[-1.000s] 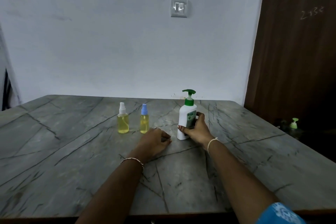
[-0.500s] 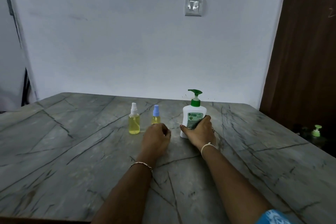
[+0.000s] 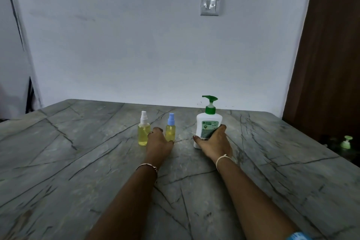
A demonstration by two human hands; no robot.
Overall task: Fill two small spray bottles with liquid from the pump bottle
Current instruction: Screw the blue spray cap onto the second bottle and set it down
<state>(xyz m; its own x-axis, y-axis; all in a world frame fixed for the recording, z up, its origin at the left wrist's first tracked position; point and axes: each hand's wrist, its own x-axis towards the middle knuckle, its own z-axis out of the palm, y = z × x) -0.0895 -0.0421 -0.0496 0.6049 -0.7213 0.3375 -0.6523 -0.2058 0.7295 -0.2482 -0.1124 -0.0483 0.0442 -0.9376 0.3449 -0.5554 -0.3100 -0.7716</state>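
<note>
Two small spray bottles stand upright on the grey marble table [image 3: 78, 161], both holding yellow liquid. One has a white cap [image 3: 143, 131], the other a blue cap [image 3: 170, 129]. My left hand [image 3: 158, 143] rests between them, touching the lower side of the blue-capped one; its fingers are curled, and whether they grip it is unclear. To the right stands the white pump bottle [image 3: 208, 124] with a green pump head. My right hand [image 3: 213, 142] is wrapped around its lower body.
A white wall with a light switch [image 3: 210, 5] rises behind the table's far edge. A dark wooden door [image 3: 331, 64] is at the right. Low on the right, beyond the table edge, sits another small green-topped bottle [image 3: 346, 142].
My left hand has slid forward from the table to between the two spray bottles. My right hand stays on the pump bottle. The camera has shifted closer and to the left.
</note>
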